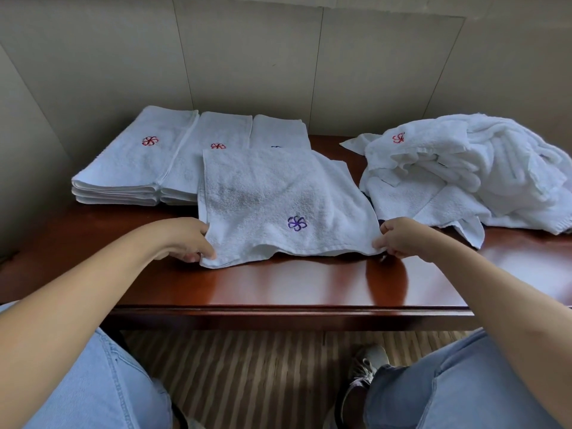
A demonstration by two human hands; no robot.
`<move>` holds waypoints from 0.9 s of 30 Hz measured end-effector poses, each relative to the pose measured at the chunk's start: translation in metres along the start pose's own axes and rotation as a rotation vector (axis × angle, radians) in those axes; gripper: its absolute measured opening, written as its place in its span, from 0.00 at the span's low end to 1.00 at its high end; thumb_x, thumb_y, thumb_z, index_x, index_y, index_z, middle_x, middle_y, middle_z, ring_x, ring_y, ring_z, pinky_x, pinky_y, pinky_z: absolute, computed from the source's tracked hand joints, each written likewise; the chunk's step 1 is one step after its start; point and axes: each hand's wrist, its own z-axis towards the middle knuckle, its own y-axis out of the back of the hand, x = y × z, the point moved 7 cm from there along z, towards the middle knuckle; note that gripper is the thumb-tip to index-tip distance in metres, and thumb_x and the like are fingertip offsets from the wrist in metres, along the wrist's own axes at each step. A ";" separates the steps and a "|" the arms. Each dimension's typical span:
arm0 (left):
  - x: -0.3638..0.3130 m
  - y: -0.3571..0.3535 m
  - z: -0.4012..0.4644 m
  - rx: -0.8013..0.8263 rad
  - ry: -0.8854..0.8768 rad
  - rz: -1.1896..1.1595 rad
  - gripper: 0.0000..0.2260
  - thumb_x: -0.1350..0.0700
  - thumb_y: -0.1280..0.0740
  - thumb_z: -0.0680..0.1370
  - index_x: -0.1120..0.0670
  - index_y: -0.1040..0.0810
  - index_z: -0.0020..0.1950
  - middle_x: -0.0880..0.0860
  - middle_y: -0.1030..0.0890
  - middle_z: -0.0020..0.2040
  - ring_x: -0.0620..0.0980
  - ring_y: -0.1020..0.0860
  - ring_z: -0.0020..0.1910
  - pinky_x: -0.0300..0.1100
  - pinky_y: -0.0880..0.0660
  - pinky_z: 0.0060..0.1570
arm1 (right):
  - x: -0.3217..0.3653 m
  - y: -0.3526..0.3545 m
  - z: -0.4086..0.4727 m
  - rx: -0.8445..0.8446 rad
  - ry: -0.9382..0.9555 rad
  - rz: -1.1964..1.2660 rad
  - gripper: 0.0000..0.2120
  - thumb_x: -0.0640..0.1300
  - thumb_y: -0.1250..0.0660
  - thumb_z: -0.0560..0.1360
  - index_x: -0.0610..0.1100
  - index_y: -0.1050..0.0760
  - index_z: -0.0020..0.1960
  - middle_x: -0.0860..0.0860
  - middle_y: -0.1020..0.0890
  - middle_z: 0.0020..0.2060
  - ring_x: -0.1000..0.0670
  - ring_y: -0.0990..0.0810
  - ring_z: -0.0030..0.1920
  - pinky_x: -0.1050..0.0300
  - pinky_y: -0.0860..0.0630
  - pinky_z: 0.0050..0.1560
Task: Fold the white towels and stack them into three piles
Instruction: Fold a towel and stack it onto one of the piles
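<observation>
The left hand [185,239] pinches the near left corner of a white towel [278,199], with fingers curled under the edge. The right hand [399,239] pinches the near right corner the same way. The towel lies spread out in the middle of the table [278,283], with its near edge lifted a little. It is soft and fluffy, shaped like a rectangle, with a gray smudge on its left part. A purple flower [297,223] is sewn near its near right corner.

Far left sit 3 piles of folded towels, side by side and touching. The left pile [136,159] has a red flower [150,141] on top. The middle pile [213,134] has a red flower too. The right pile [278,131] shows a bit of blue stitching, partly hidden by the spread towel.

On the right is a messy heap of white towels [464,171], all crumpled. One has a red flower.

The table is smooth, shiny, dark red wood. Below are blue jeans [102,382] and a striped floor [263,373].
</observation>
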 end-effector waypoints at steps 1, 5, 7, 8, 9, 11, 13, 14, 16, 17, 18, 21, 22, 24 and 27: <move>0.000 -0.001 -0.001 0.026 0.004 0.006 0.12 0.61 0.27 0.75 0.58 0.20 0.58 0.55 0.17 0.45 0.46 0.20 0.35 0.36 0.23 0.36 | -0.001 0.000 0.000 0.017 -0.003 0.028 0.09 0.36 0.27 0.74 0.43 0.26 0.40 0.45 0.23 0.32 0.47 0.25 0.32 0.58 0.26 0.33; 0.000 -0.005 -0.006 0.130 0.025 -0.021 0.07 0.58 0.32 0.81 0.52 0.21 0.59 0.55 0.13 0.43 0.45 0.17 0.36 0.35 0.23 0.34 | -0.008 -0.001 -0.006 0.110 -0.053 0.214 0.03 0.38 0.31 0.78 0.39 0.23 0.51 0.45 0.14 0.36 0.51 0.18 0.31 0.60 0.21 0.32; 0.001 -0.001 -0.007 0.096 0.018 -0.048 0.06 0.58 0.33 0.81 0.55 0.22 0.58 0.55 0.13 0.41 0.45 0.17 0.35 0.36 0.23 0.34 | -0.013 -0.004 -0.006 0.145 -0.086 0.300 0.05 0.38 0.32 0.79 0.38 0.23 0.54 0.43 0.13 0.37 0.51 0.16 0.32 0.59 0.20 0.33; 0.000 0.005 -0.007 0.054 0.005 -0.079 0.05 0.59 0.32 0.81 0.57 0.22 0.56 0.55 0.13 0.40 0.45 0.17 0.34 0.36 0.22 0.33 | -0.014 -0.003 -0.005 0.147 -0.090 0.348 0.04 0.37 0.33 0.80 0.38 0.24 0.54 0.44 0.14 0.37 0.51 0.16 0.32 0.59 0.19 0.33; -0.001 0.014 -0.006 0.006 -0.014 -0.139 0.04 0.60 0.32 0.81 0.58 0.23 0.56 0.56 0.14 0.39 0.45 0.18 0.32 0.36 0.22 0.32 | -0.015 0.001 -0.003 0.133 -0.084 0.411 0.04 0.37 0.33 0.80 0.39 0.24 0.54 0.44 0.14 0.38 0.52 0.17 0.32 0.59 0.19 0.34; -0.001 0.040 -0.008 -0.093 -0.059 -0.384 0.06 0.61 0.32 0.81 0.57 0.23 0.58 0.58 0.16 0.39 0.45 0.19 0.30 0.37 0.21 0.31 | -0.016 0.015 0.000 0.076 -0.057 0.609 0.08 0.35 0.33 0.79 0.44 0.26 0.57 0.42 0.17 0.41 0.51 0.17 0.32 0.59 0.19 0.33; 0.000 0.061 -0.013 -0.125 -0.105 -0.692 0.11 0.62 0.30 0.80 0.52 0.25 0.60 0.59 0.18 0.42 0.45 0.20 0.30 0.38 0.20 0.32 | -0.013 0.028 0.001 0.051 -0.006 0.804 0.13 0.33 0.34 0.79 0.49 0.27 0.57 0.40 0.17 0.40 0.51 0.18 0.31 0.60 0.20 0.31; 0.000 0.065 -0.014 -0.113 -0.131 -0.772 0.12 0.62 0.30 0.80 0.49 0.25 0.61 0.59 0.19 0.43 0.46 0.20 0.32 0.39 0.20 0.32 | -0.010 0.032 -0.001 0.070 0.030 0.854 0.14 0.33 0.35 0.79 0.51 0.25 0.57 0.40 0.16 0.39 0.51 0.19 0.31 0.60 0.20 0.31; -0.004 0.061 -0.018 -0.077 -0.170 -0.805 0.09 0.61 0.31 0.81 0.48 0.21 0.57 0.58 0.20 0.43 0.46 0.21 0.34 0.39 0.20 0.34 | -0.002 0.034 -0.006 0.115 0.106 0.882 0.14 0.34 0.36 0.80 0.50 0.18 0.54 0.42 0.15 0.40 0.52 0.19 0.33 0.61 0.20 0.34; -0.006 0.058 -0.020 -0.074 -0.184 -0.816 0.07 0.61 0.32 0.81 0.49 0.18 0.52 0.56 0.20 0.42 0.46 0.21 0.34 0.38 0.20 0.35 | 0.002 0.035 -0.008 0.120 0.146 0.895 0.14 0.34 0.36 0.81 0.49 0.15 0.51 0.44 0.15 0.40 0.53 0.18 0.34 0.62 0.19 0.36; -0.007 0.058 -0.019 -0.079 -0.209 -0.839 0.08 0.61 0.32 0.81 0.50 0.15 0.48 0.55 0.19 0.41 0.46 0.21 0.35 0.39 0.19 0.36 | 0.006 0.037 -0.009 0.107 0.184 0.913 0.14 0.34 0.36 0.81 0.47 0.14 0.49 0.45 0.15 0.39 0.53 0.18 0.35 0.62 0.19 0.38; -0.015 0.067 -0.020 -0.108 -0.303 -0.927 0.06 0.60 0.27 0.76 0.50 0.12 0.48 0.52 0.16 0.43 0.47 0.18 0.43 0.43 0.20 0.47 | 0.018 0.047 -0.013 0.071 0.282 0.993 0.13 0.34 0.35 0.79 0.45 0.14 0.52 0.46 0.15 0.42 0.53 0.16 0.41 0.62 0.18 0.46; -0.017 0.069 -0.021 -0.117 -0.344 -0.907 0.09 0.60 0.25 0.73 0.50 0.12 0.51 0.51 0.15 0.46 0.47 0.18 0.46 0.43 0.20 0.49 | 0.021 0.049 -0.016 0.073 0.313 0.991 0.13 0.32 0.34 0.77 0.44 0.15 0.55 0.46 0.15 0.44 0.53 0.16 0.44 0.62 0.19 0.49; -0.018 0.073 -0.021 -0.219 -0.376 -0.774 0.13 0.62 0.23 0.72 0.48 0.12 0.54 0.50 0.15 0.48 0.46 0.17 0.49 0.42 0.20 0.52 | 0.026 0.056 -0.020 -0.013 0.359 0.852 0.15 0.30 0.31 0.76 0.44 0.17 0.58 0.45 0.14 0.46 0.52 0.15 0.47 0.63 0.19 0.50; -0.022 0.082 -0.028 -0.471 -0.408 -0.519 0.10 0.58 0.23 0.75 0.43 0.13 0.51 0.50 0.13 0.45 0.45 0.17 0.44 0.41 0.20 0.49 | 0.039 0.069 -0.029 -0.267 0.410 0.522 0.08 0.34 0.30 0.77 0.42 0.16 0.54 0.44 0.13 0.42 0.47 0.13 0.44 0.60 0.17 0.47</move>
